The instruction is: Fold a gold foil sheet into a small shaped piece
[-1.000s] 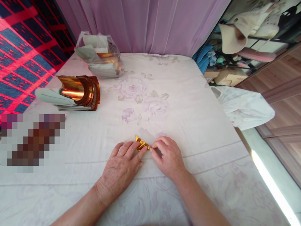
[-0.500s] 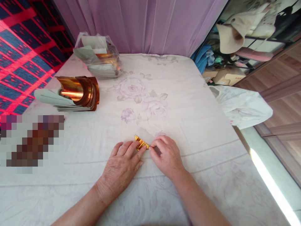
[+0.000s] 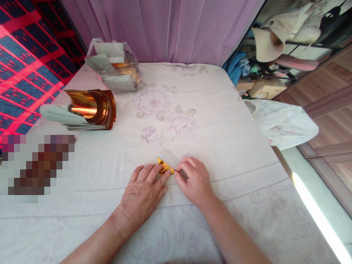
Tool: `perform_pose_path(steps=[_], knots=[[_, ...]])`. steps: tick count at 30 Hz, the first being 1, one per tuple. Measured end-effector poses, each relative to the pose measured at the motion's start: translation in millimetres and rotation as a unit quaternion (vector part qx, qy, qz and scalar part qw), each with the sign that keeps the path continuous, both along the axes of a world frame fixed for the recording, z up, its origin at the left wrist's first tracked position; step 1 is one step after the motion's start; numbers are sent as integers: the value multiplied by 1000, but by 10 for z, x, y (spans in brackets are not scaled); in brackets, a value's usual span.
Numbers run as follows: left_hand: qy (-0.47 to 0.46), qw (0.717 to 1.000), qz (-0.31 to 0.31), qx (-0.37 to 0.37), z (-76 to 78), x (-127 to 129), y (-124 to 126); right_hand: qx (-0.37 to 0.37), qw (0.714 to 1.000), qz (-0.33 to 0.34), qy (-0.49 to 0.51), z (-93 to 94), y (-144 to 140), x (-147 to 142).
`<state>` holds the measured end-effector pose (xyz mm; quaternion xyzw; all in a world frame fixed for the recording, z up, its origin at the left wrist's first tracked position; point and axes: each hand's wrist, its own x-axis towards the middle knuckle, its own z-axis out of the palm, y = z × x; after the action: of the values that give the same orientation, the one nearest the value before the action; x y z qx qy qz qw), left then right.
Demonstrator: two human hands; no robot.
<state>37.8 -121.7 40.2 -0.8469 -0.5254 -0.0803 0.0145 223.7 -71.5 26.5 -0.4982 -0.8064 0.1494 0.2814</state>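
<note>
Left hand (image 3: 143, 194) flat, pressing gold foil (image 3: 164, 167); right hand (image 3: 194, 181) pinches its right edge (thin, crease-prone, likely slippery, so grip the edges).

left hand (image 3: 143, 194), right hand (image 3: 194, 181), gold paper (image 3: 164, 167)
</note>
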Motion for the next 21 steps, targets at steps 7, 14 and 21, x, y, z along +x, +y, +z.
perform_pose_path(steps=[7, 14, 21], knots=[[-3, 1000, 2, -4, 10, 7, 0, 0, 1000, -2, 0, -1, 2, 0], [-2, 1000, 6, -10, 3, 8, 3, -6, 1000, 11, 12, 8, 3, 7], [-3, 1000, 4, -4, 1, 6, 3, -5, 1000, 19, 12, 1, 10, 16]])
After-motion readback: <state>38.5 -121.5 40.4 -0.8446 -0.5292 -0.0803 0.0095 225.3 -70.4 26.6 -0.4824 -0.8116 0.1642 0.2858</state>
